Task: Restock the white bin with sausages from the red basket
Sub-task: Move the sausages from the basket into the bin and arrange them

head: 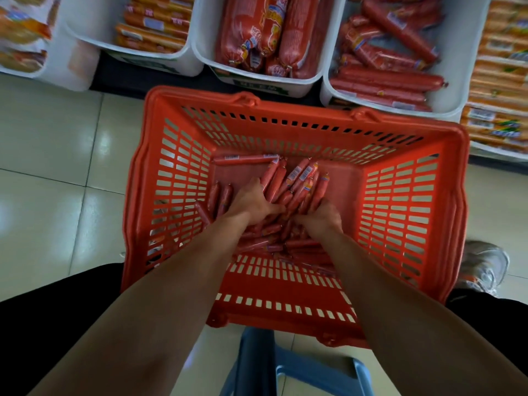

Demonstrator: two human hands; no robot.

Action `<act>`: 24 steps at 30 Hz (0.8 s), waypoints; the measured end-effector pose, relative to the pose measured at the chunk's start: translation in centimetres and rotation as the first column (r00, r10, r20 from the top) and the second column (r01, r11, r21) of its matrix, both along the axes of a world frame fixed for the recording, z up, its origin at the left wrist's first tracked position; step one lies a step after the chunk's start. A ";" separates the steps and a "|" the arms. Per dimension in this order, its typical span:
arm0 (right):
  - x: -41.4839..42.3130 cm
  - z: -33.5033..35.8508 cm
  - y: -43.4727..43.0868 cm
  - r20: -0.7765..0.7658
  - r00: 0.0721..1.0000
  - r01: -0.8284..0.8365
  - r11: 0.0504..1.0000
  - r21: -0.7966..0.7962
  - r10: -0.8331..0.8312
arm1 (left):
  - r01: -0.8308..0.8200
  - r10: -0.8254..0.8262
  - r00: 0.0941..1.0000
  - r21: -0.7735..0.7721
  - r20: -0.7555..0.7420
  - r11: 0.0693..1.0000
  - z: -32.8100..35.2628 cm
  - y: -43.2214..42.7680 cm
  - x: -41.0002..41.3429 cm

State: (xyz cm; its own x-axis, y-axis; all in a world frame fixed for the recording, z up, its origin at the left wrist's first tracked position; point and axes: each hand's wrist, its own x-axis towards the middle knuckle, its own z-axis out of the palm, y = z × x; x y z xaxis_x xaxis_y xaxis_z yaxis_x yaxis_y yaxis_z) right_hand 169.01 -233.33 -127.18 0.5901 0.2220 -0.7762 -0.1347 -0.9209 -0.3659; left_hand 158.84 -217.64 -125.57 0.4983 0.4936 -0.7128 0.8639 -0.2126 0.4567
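Right now the sausages (pixel 288 192) lie piled mid-frame on the floor of the basket (pixel 285 110), long axes mostly running toward the upper right. Your left hand (pixel 251 202) and right hand (pixel 321 215) are curled around a bunch, gathering. Next, lift it clear to a bin (pixel 454 52) above.

Fingertips: both hands' fingertips are buried among the sausages (pixel 288 190).
Bin labels (pixel 258 86): blurred, unreadable.
Far bins (pixel 200 55): cut off by the top edge.
Shoe (pixel 485 264): partly behind the basket (pixel 454 167).
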 end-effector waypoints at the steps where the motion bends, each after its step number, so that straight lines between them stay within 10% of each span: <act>1: -0.1 0.0 0.1 0.010 1.000 -0.003 1.000 -0.003 0.003 | 0.010 -0.010 1.000 -0.006 -0.018 1.000 0.0 0.2 0.0; 13: 1.3 2.7 -0.6 -0.003 0.987 0.161 0.965 0.206 -0.163 | -0.073 0.073 0.997 -0.035 0.003 0.997 2.9 2.4 -3.0; 24: 3.1 14.8 -2.7 0.083 0.995 -0.091 0.884 0.459 0.059 | -0.041 0.028 0.982 0.066 0.187 0.997 14.6 1.9 -4.3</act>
